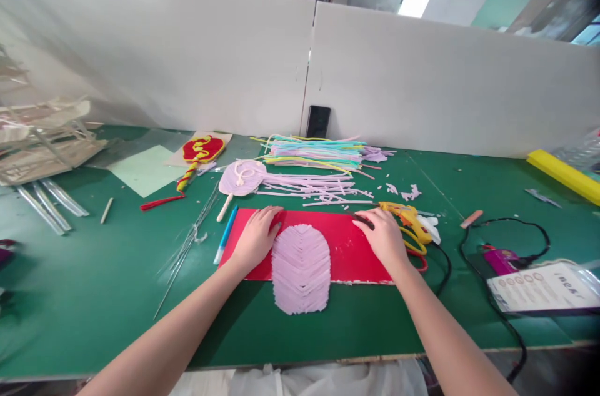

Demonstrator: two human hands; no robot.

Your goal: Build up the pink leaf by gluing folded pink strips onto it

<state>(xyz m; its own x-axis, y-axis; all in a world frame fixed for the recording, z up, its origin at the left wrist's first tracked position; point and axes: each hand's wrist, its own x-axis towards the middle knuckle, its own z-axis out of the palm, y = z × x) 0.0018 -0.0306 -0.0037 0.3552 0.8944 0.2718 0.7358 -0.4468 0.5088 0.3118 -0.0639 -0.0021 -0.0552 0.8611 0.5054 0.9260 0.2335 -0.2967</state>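
Observation:
A pale pink oval piece woven from fuzzy strips (300, 268) lies on a red sheet (347, 252) on the green table. My left hand (255, 237) rests on the red sheet just left of the oval, fingers curled down. My right hand (383, 235) lies palm down on the sheet's right part, fingers bent, next to a yellow glue gun (410, 221). I cannot make out anything inside either hand.
Behind the sheet lie a bundle of coloured fuzzy sticks (314, 151), pink strips (319, 187), a pink fan shape (241, 178) and a red-and-yellow ornament (199, 152). A blue pen (225, 235), thin wires (187, 243), black cables (497, 308) and a leaflet (544, 287) lie around. White partitions (422, 84) close the back.

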